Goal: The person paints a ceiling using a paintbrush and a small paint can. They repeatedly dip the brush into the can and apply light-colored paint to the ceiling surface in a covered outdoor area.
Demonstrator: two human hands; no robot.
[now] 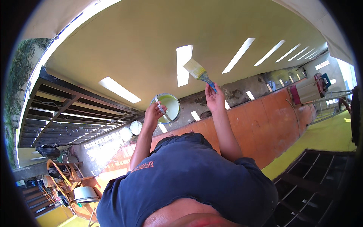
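My right hand [214, 97] is closed around the blue handle of a wide paintbrush [195, 69]. Its paint-covered bristles point up and left, in front of the pale yellow wall [140, 41]; I cannot tell whether they touch it. With my left hand [154, 112] I grip the handle of a paint bucket [174, 108], its fingers curled at the strap. Light greenish-yellow paint shows inside the bucket, and its rim is blue. The bucket hangs below and left of the brush.
Two white buckets [126, 133] stand left by a dark slatted metal gate [64, 109]. Wooden chairs [64, 170] and a pale basin [86, 193] lie lower left. The floor [257, 128] is orange. A washing machine-like box [304, 92] and metal rack [332, 106] stand at right.
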